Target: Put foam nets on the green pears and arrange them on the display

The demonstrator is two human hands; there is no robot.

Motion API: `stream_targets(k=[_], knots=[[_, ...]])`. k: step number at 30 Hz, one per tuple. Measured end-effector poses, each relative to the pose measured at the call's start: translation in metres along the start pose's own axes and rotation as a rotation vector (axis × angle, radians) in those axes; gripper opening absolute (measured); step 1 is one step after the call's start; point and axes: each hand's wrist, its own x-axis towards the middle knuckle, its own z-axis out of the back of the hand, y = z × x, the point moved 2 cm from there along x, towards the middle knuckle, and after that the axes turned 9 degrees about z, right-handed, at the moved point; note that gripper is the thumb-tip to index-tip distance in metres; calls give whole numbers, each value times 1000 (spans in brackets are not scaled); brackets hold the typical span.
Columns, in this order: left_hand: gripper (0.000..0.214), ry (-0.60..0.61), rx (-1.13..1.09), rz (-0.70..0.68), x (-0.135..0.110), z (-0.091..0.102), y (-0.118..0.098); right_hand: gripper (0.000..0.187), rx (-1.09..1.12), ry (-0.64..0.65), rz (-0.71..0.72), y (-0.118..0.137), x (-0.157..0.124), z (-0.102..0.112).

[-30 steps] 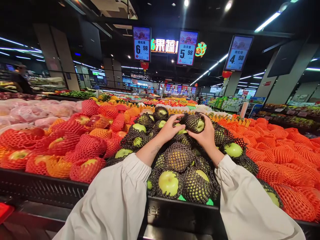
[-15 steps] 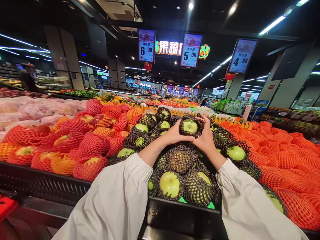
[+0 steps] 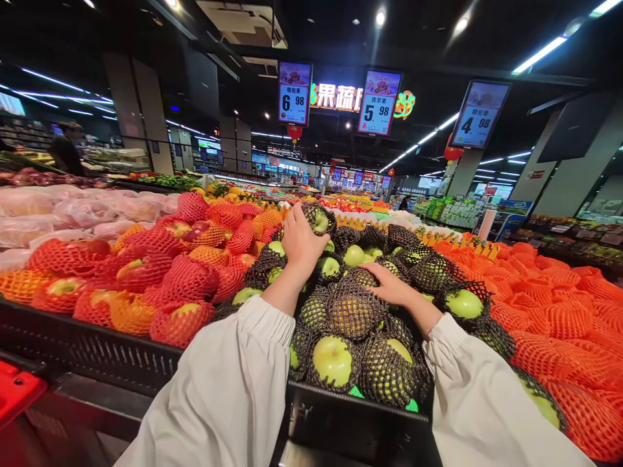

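Note:
My left hand [image 3: 302, 245] is closed round the left side of a green apple [image 3: 320, 220] in a black foam net, at the top of the apple pile. Its fingertips are partly hidden behind the apple. Lower and to the right, my right hand [image 3: 390, 285] has its fingers stretched out over the pile, touching or close to a netted apple [image 3: 363, 277]; it holds nothing that I can see. Below both hands lie more green apples in black nets, among them a large netted one [image 3: 355, 308] and one with its top showing [image 3: 332, 359].
Red and orange netted apples [image 3: 187, 282] are heaped on the left, behind a black crate edge [image 3: 111, 350]. Fruit in orange-red nets [image 3: 559, 311] fills the right. Price screens [image 3: 379, 102] hang overhead. A person [image 3: 68, 149] stands far left.
My hands have parted from the netted apple they held together. The left has moved left and is on an apple at the pile's upper left; the right has dropped lower, its fingers stretched out.

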Motion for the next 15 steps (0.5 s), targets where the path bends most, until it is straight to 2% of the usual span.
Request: stream_targets(k=[2,4,7,11,13,15], knots=[[84,-1,168,9,4,2,4,67,-36,101,26,-7,-2,-2],[83,42,295,48,7,1,9,72,-52,116,32,-9,-3,-2],[84,195,424,127,10,-4,13,76,-42,127,23,-9,-4,-2],[86,379,531,136,10,-10,15,89,-33,63,-137,-13,-3,-2],[88,395,559,135,11,-11,15,94,-23,26,-206,-15,-3,-1],[88,381,591,130,10,-12,15,91,-10,23,-220,-16,-4,0]])
